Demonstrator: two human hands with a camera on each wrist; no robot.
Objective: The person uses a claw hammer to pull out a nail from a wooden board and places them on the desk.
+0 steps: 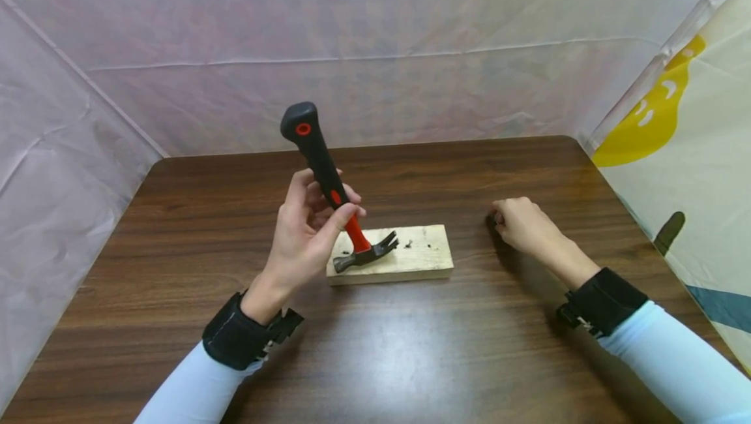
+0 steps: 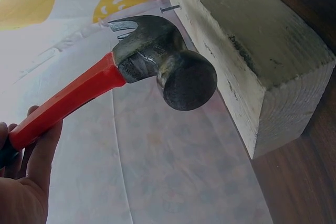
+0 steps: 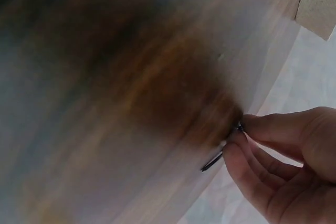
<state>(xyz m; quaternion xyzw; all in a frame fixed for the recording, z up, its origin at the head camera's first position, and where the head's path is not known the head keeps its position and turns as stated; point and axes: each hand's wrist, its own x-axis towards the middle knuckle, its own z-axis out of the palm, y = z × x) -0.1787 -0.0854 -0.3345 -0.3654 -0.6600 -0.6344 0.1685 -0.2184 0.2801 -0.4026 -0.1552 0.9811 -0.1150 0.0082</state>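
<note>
My left hand [image 1: 308, 228] holds a claw hammer [image 1: 319, 153] by the lower part of its black and red handle, with the handle pointing up. Its dark steel head [image 2: 157, 61] hangs just over the left part of a pale wooden block [image 1: 419, 257]; from the left wrist view, a gap shows between head and block. One nail [image 2: 170, 9] sticks out of the block's face. Over to the right, my right hand [image 1: 528, 225] is low at the tabletop, its thumb and fingers pinching a thin dark nail [image 3: 211, 161].
A brown wood-grain table [image 1: 176, 261] lies under everything. Pale sheeting [image 1: 375, 32] hangs behind it and along the left. On the right is a white cloth with a yellow print [image 1: 651, 111]. Small dark marks dot the block's top.
</note>
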